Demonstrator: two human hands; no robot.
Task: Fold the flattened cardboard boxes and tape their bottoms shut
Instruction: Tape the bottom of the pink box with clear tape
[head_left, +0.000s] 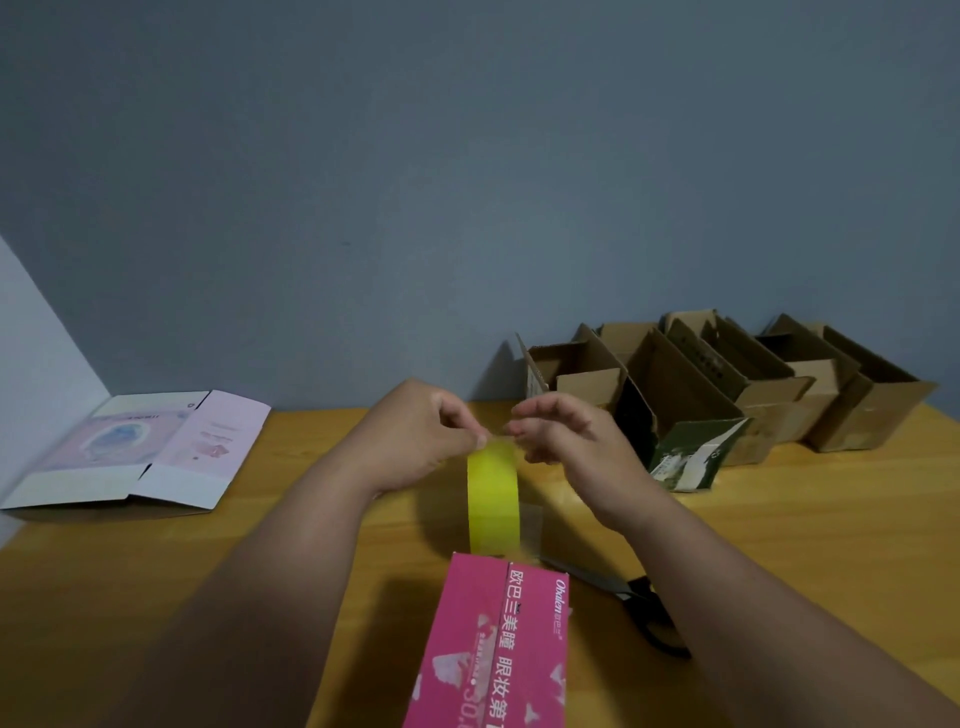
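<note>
Tape roll (493, 499): yellow, upright on edge, I see it behind the pink box (493, 644).
Left hand (421, 431): pinches roll's top.
Right hand (558, 431): fingertips pinch the tape end.

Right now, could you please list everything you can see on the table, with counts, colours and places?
pink box: one, magenta, near centre, seam facing up
tape roll: one, yellow, upright just beyond the pink box
scissors: one, black, right of the pink box
flat box: one, pale pink and white, far left
brown boxes: several, count unclear, folded open, far right by the wall
table: one, yellow wood
left hand: fingers pinch the tape end
right hand: fingers curled at the tape end
</note>
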